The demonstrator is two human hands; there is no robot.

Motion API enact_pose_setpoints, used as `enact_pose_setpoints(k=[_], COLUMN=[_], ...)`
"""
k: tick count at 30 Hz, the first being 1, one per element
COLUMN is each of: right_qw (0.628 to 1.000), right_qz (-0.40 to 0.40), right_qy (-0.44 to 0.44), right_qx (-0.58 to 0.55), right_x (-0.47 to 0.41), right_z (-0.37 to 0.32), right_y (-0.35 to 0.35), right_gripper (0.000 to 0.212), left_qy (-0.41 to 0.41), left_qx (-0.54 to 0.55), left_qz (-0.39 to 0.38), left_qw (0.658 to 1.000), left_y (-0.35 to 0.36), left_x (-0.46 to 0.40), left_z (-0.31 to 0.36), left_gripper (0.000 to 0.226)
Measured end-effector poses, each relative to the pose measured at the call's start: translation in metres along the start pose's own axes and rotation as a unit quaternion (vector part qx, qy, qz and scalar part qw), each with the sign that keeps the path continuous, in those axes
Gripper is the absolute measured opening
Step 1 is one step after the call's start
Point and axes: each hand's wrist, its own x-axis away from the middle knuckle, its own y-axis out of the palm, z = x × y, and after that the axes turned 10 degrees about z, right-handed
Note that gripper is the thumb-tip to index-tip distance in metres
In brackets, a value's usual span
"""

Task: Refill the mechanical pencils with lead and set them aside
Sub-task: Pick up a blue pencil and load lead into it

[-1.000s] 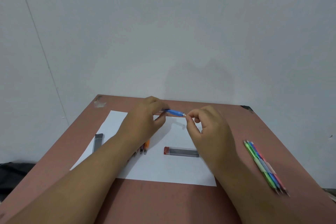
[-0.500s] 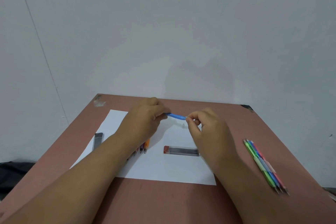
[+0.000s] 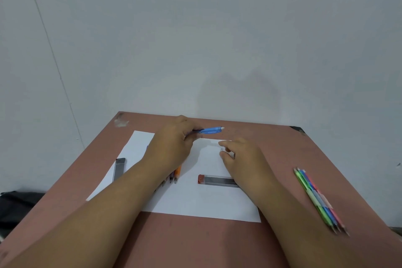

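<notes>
The left hand (image 3: 174, 148) grips the blue mechanical pencil (image 3: 210, 130) by its lower barrel, above the far edge of the white paper (image 3: 195, 200); its white cap end points right, free of the fingers. The right hand (image 3: 241, 159) hovers just beside and below that end with thumb and forefinger pinched on something tiny and pale, perhaps the cap or eraser; it is too small to tell. The pencil looks light, stiff and smooth, so I judge a firm hold on the barrel near the grip suits it, leaving the open end clear. Lead would be thin and brittle and best taken gently, near one end. The lead case with the red cap (image 3: 217, 180) lies on the paper under the right wrist, part covered; a second grey case (image 3: 119, 168) lies at the paper's left edge. A few pencils (image 3: 177, 173) show beneath the left forearm, mostly hidden, count unclear. A row of coloured pencils (image 3: 317, 198) lies well apart on the right of the surface (image 3: 195, 243)
</notes>
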Motion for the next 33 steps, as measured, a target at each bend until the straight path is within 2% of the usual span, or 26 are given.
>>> enact_pose_setpoints(k=[6,9,13,16,26,33], right_qw=[1.000,0.995,0.948,0.922,0.931,0.940], right_qz=[0.022,0.070,0.187,0.233,0.241,0.232], right_qy=[0.011,0.040,0.084,0.068,0.023,0.032], right_qx=[-0.014,-0.067,-0.242,-0.303,-0.274,-0.250], right_x=[-0.001,0.000,0.005,0.009,0.010,0.009], right_z=[0.000,-0.005,-0.015,-0.018,-0.016,-0.014], right_y=[0.000,-0.006,-0.021,-0.028,-0.023,-0.020], right_gripper=[0.016,0.015,0.015,0.018,0.016,0.012], left_qy=[-0.004,0.007,0.015,0.019,0.033,0.044], left_qx=[-0.002,-0.001,0.000,0.000,-0.010,-0.014], left_qz=[-0.009,-0.005,-0.001,0.008,0.019,0.017], left_qw=[1.000,1.000,1.000,1.000,0.999,0.999], left_y=[-0.001,-0.001,-0.002,-0.002,-0.001,-0.001], left_x=[0.001,0.001,0.002,0.002,0.002,0.001], left_z=[0.002,0.002,0.002,0.002,0.001,0.001], left_gripper=[0.018,0.018,0.019,0.018,0.017,0.016])
